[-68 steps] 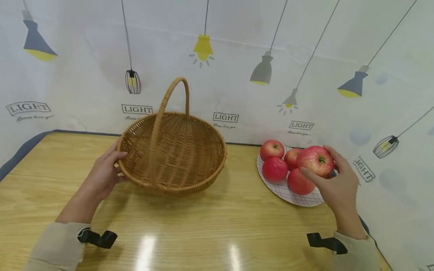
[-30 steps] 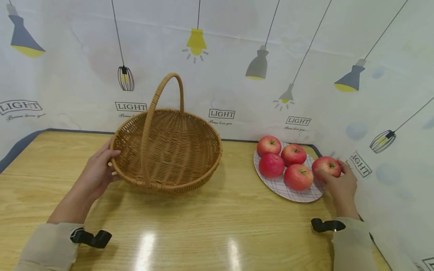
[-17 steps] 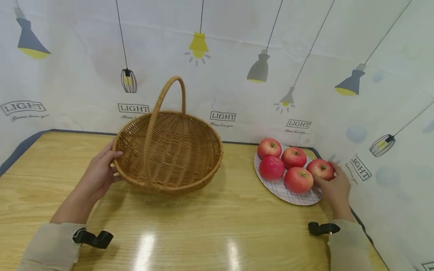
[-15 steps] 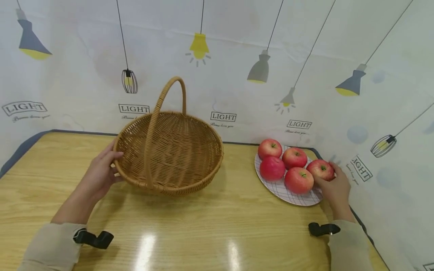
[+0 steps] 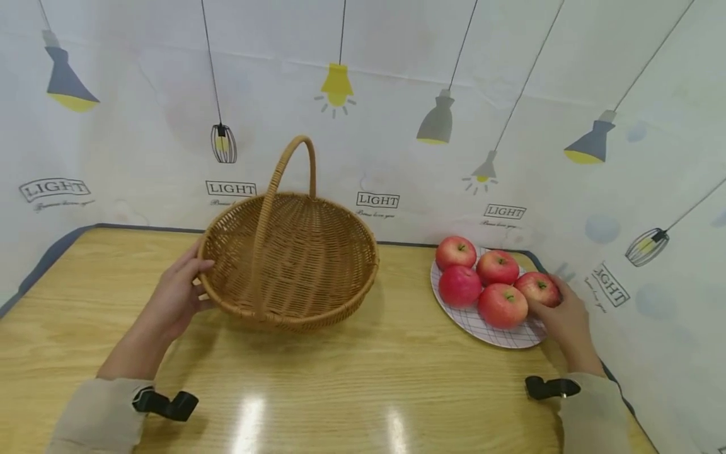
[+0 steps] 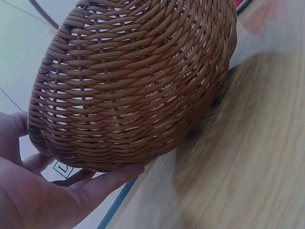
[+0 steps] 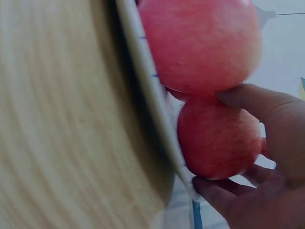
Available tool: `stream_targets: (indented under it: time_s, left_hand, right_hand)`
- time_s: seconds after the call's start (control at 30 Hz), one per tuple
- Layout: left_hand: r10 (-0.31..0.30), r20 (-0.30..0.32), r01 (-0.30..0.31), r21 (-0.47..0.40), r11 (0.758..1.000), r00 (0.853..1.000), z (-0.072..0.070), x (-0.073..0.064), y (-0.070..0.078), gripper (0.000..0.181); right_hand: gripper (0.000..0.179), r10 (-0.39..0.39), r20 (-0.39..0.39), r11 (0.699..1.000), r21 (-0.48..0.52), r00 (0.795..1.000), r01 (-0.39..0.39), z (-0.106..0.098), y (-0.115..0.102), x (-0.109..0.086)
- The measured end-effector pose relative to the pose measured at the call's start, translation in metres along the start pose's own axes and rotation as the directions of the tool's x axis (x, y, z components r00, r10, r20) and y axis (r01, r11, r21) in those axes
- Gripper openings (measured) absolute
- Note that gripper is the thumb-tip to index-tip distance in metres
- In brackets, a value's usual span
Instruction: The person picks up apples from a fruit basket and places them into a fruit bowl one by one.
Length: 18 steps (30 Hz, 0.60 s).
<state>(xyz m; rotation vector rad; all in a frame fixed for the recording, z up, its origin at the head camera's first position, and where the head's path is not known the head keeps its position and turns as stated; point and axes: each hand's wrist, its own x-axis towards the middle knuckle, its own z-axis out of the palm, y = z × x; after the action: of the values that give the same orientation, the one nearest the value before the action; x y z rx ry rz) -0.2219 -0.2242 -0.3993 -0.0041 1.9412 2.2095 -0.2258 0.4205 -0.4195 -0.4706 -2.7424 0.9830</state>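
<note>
A round wicker basket with a tall arched handle stands on the table, its inside bare. My left hand holds the basket's left rim, thumb over the edge; in the left wrist view the fingers lie under the woven side. On a white plate with a grid pattern sit several red apples. My right hand grips the rightmost apple at the plate's right edge. In the right wrist view that apple sits between thumb and fingers, touching a neighbouring apple.
The wooden table runs up to a white wall covering printed with lamps, close behind the basket and plate. The covering also stands just right of my right hand. Black wrist mounts sit on both sleeves.
My right hand has lowered its apple from above the others onto the right side of the plate and moved it left against its neighbour. The left hand has kept its hold on the basket.
</note>
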Motion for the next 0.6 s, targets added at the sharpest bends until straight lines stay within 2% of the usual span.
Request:
stream_targets:
  time_s: [0.17, 0.43, 0.6]
  left_hand:
    - [0.006, 0.005, -0.006, 0.022, 1.0, 1.0, 0.0028, -0.0021, 0.0035, 0.063]
    - [0.007, 0.006, -0.007, 0.024, 1.0, 1.0, 0.0015, -0.0028, 0.0048, 0.063]
    - [-0.028, 0.013, 0.028, 0.025, 0.999, 1.0, 0.0056, -0.0032, 0.0015, 0.072]
  right_hand:
    - [0.085, 0.01, 0.082, 0.998, 0.062, 0.997, -0.015, -0.0019, -0.0016, 0.0024]
    - [0.086, 0.055, 0.098, 0.993, 0.099, 0.994, -0.065, 0.003, -0.0008, 0.0046]
    - [0.087, 0.056, 0.065, 0.995, 0.084, 0.996, -0.061, -0.0007, 0.004, -0.0012]
